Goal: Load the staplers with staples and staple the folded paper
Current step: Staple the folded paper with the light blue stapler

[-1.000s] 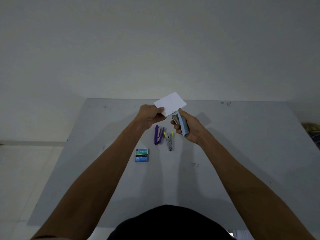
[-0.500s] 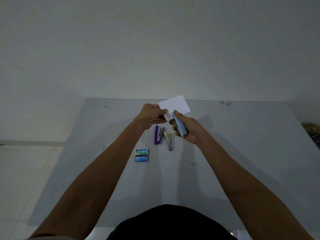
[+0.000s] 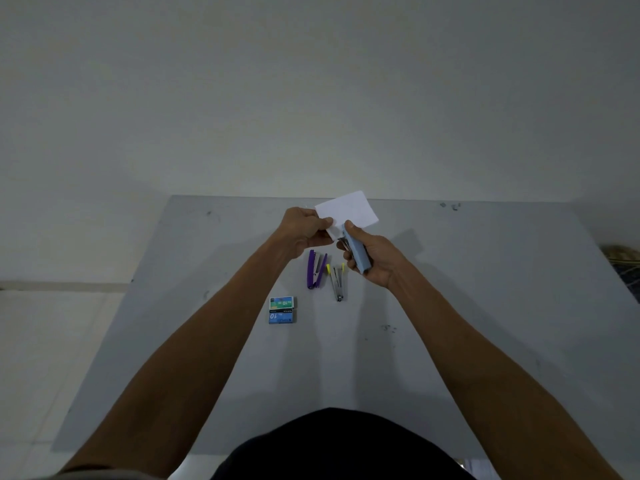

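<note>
Well, reading from my left: two small staple boxes lie flat on the grey table (image 3: 485, 323), a green staple box (image 3: 281, 302) touching a blue staple box (image 3: 281, 317) at its 6 o'clock. Up at their 1 o'clock the left hand (image 3: 301, 232) is raised above the table, thumb and fingers pinching the near-left corner of the folded paper (image 3: 351, 209).

On the table below the hands lie a purple stapler (image 3: 316, 270), hinged apart, and at its 4 o'clock a yellow-tipped stapler (image 3: 336, 280), also apart. Neither is being touched.

The paper is in the air near the table's far edge, tilted. At its 6 o'clock the nose of the light-blue stapler (image 3: 358, 254) meets its near edge. I cannot tell whether the sheet sits fully in the throat. The right hand (image 3: 379, 261) is wrapped round that stapler, thumb on top.

I judge the paper to be very light and limp, only slightly stiffened by the fold, so the pinch belongs close beside the staple spot, or the edge will droop. The stapler looks small, rigid and smooth. I would squeeze it across top and base, near the nose.
</note>
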{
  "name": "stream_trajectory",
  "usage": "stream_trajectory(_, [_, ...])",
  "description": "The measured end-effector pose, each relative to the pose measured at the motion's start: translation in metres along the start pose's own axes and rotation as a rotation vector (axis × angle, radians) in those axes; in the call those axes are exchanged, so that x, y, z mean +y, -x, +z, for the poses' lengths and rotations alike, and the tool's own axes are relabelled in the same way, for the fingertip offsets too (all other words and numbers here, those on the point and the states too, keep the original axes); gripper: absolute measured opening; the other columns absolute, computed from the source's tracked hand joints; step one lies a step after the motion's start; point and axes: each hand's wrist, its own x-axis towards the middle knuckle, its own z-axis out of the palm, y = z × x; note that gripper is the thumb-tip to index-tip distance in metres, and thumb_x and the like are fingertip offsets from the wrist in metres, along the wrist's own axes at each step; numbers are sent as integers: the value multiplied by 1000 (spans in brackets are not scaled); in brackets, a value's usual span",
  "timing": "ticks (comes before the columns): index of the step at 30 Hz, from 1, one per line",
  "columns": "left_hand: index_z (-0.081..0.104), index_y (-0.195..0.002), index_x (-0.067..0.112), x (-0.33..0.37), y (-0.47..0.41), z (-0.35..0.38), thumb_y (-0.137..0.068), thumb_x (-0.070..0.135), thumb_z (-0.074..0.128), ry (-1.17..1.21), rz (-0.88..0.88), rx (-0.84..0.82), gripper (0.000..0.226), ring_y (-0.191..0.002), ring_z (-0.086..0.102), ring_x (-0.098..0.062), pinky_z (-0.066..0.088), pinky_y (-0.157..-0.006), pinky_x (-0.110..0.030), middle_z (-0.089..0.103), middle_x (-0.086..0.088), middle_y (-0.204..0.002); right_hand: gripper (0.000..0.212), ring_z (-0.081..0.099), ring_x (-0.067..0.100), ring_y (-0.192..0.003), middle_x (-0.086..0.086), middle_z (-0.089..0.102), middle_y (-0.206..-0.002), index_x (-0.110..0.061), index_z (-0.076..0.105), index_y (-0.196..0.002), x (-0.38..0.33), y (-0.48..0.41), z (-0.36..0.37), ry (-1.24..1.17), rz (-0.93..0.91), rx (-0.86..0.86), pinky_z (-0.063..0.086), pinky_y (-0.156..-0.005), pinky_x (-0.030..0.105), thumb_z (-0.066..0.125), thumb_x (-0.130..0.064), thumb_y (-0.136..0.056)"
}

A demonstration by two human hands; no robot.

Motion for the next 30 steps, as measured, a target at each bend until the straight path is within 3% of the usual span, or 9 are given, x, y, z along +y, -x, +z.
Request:
stream_trajectory(5, [57, -112, -16, 0, -2, -3, -86, -2, 63, 13, -3, 31, 30, -86, 65, -32, 56, -71, -34, 63, -30, -115, 34, 56, 13, -68, 3, 66, -91, -11, 66, -97, 1, 1, 2, -15, -25, 9, 48, -52, 25, 65, -43, -87])
stream_trajectory(14, [60, -111, -15, -1, -6, -4, -84, -2, 66, -104, 85, 55, 30, -75, 67, -26, 60, -57, -30, 65, -27, -108, 43, 54, 13, -54, 9, 61, -84, -8, 54, -112, 4, 4, 5, -221, 29, -72, 48, -44, 20, 53, -47, -93])
stream_trajectory(24, [61, -112, -13, -1, -7, 0, -84, 1, 68, -211, 110, 44, 32, -81, 69, -29, 61, -61, -32, 65, -23, -105, 43, 52, 14, -58, 12, 59, -80, -7, 59, -102, -1, 4, 6, -152, 11, -19, 49, -44, 20, 53, -48, -93])
stream_trajectory(30, [62, -111, -10, -3, -7, 1, -84, 3, 68, -230, 120, 36, 31, -71, 69, -24, 61, -59, -29, 67, -24, -104, 35, 54, 13, -58, 11, 60, -83, -6, 62, -97, 0, 3, 7, -90, -3, 12, 48, -44, 20, 58, -41, -92])
